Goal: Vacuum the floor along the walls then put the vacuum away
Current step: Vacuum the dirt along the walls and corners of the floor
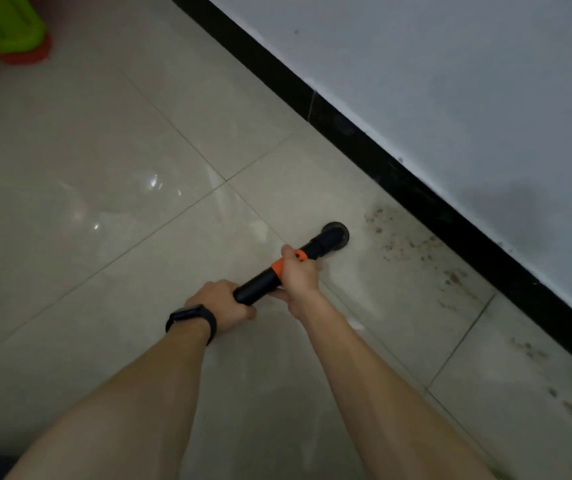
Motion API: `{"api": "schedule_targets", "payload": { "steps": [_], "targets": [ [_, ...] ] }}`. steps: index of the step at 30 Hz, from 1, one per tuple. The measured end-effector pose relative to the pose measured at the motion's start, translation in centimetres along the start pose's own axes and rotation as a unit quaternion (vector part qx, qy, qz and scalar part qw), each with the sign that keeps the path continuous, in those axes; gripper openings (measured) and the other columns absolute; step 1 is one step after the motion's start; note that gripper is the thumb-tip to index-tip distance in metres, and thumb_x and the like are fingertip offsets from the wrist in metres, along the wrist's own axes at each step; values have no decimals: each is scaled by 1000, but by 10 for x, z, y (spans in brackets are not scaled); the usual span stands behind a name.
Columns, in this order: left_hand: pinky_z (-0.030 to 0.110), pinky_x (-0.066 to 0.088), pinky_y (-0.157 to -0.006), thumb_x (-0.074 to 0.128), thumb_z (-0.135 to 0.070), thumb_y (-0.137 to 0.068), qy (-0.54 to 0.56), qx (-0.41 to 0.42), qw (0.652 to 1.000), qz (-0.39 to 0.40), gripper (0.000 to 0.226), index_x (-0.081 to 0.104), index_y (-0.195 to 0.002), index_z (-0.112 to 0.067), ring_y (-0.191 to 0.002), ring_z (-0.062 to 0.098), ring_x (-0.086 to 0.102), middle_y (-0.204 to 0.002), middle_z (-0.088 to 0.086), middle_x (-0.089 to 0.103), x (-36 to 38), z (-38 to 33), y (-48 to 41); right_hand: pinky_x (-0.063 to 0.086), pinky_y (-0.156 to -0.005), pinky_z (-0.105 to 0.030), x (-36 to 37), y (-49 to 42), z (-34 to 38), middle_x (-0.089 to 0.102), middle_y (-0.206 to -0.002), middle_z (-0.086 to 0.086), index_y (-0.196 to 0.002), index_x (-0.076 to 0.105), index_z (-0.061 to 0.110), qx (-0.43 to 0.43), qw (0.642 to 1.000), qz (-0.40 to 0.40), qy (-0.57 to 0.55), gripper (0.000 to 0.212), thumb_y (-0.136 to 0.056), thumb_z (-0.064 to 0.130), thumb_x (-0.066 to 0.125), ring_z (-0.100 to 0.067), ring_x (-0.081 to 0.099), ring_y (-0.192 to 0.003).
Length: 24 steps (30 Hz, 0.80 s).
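Two hands on the vacuum wand (260, 287) beside a dirty wall edge
The black skirting board (399, 174) runs diagonally down to the right edge, dirt specks (412, 242) along it; open tiled floor (104, 168) spreads left. The black tube has an orange collar, its round nozzle (337, 233) at frame centre near the specks. The left hand (220, 301) and right hand (300, 273) both grip it

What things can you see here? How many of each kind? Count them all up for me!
Hands: 2, the left hand and the right hand
Vacuum wand: 1
Black wristband: 1
Green plastic object: 1
Total: 5
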<state>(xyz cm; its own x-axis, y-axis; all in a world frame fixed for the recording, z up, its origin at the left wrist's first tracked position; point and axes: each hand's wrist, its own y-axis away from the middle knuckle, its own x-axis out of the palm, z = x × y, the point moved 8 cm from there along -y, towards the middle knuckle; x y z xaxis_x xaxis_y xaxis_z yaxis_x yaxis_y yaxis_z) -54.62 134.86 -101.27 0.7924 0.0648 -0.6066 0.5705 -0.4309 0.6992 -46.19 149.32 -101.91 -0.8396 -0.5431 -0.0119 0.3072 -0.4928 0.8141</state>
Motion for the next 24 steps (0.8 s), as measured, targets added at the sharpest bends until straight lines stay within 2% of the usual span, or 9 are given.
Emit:
{"api": "schedule_targets", "payload": {
  "steps": [3,5,8,14,17,20,24],
  "targets": [
    [21,38,-48,73,-45,-63,-12,-13,1000,-13,24,60,-80,-34,-61,12,60,-71,-6,61,1,-4,5,63,-62,-45,-7,2,-1,58,-128,-17,-137,38,7,8,999,30,-4,48,-103,33,60,-31,67,-106],
    [21,38,-48,74,-44,-62,-18,-22,999,-27,25,61,-81,-34,-61,11,59,-70,-8,60,4,-8,9,64,-61,-46,-17,3,3,60,-122,-17,-125,44,9,15,997,69,22,41,-100,34,65,-30,70,-100],
    [22,40,-51,72,-47,-58,-12,-39,999,-35,28,61,-81,-37,-62,12,60,-70,-8,62,15,-20,18,62,-54,-38,-37,0,15,66,-108,-14,-103,48,15,18,989,119,80,33,-97,40,70,-27,75,-86],
    [26,49,-55,73,-41,-57,71,-72,994,-36,28,62,-80,-28,-61,21,68,-68,1,69,42,-60,39,59,-48,-34,-66,-6,36,63,-96,-8,-93,46,17,-16,985,109,132,34,-98,41,69,-25,71,-76],
    [23,47,-51,75,-34,-61,86,-100,990,-44,23,63,-78,-24,-51,16,67,-56,-1,68,38,-76,45,60,-48,-37,-63,-6,46,63,-101,-11,-102,51,11,-13,985,123,117,30,-100,37,66,-28,70,-85],
    [22,46,-50,75,-29,-60,81,-103,990,-51,23,65,-79,-21,-48,15,66,-54,-2,68,24,-96,49,55,-40,-34,-63,-1,57,66,-101,-15,-119,50,5,-7,991,118,66,37,-100,32,67,-28,69,-80],
    [23,48,-52,75,-27,-59,53,-98,992,-57,22,68,-78,-18,-48,15,67,-54,-2,68,8,-116,50,61,-51,-39,-63,1,58,67,-107,-17,-135,39,6,10,985,169,42,53,-99,34,66,-29,74,-82]
  ]
}}
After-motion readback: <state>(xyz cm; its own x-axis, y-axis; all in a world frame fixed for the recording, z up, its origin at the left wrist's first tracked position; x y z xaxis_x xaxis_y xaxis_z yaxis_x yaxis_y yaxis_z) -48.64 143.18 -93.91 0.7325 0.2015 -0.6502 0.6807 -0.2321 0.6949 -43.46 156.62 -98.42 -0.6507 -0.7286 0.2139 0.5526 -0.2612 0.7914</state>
